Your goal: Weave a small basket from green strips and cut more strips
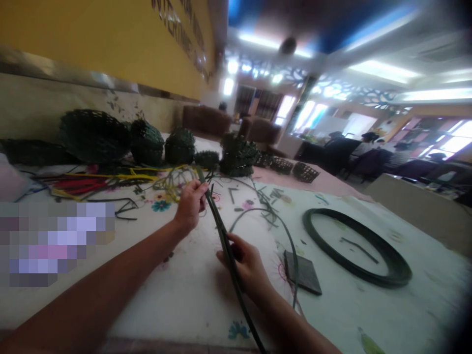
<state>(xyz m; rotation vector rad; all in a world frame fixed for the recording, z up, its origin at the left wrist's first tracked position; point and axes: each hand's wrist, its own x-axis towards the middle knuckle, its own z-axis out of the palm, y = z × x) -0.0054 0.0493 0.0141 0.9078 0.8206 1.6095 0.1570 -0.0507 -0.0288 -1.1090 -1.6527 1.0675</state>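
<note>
Both my hands hold a bundle of long dark green strips [218, 221] that runs from the table's middle down toward me. My left hand [191, 202] is closed round the strips near their far end. My right hand [246, 264] grips the same strips lower down, fingers wrapped round them. A flat dark woven square [303, 273] lies on the table just right of my right hand. A large dark green coil of strip [357, 246] lies further right.
Several dark green woven baskets [96, 135] stand along the back of the table by the yellow wall [92, 34]. Loose red, yellow and green strips [92, 183] lie in front of them. The floral tablecloth [184, 290] covers the table. People sit at the far right.
</note>
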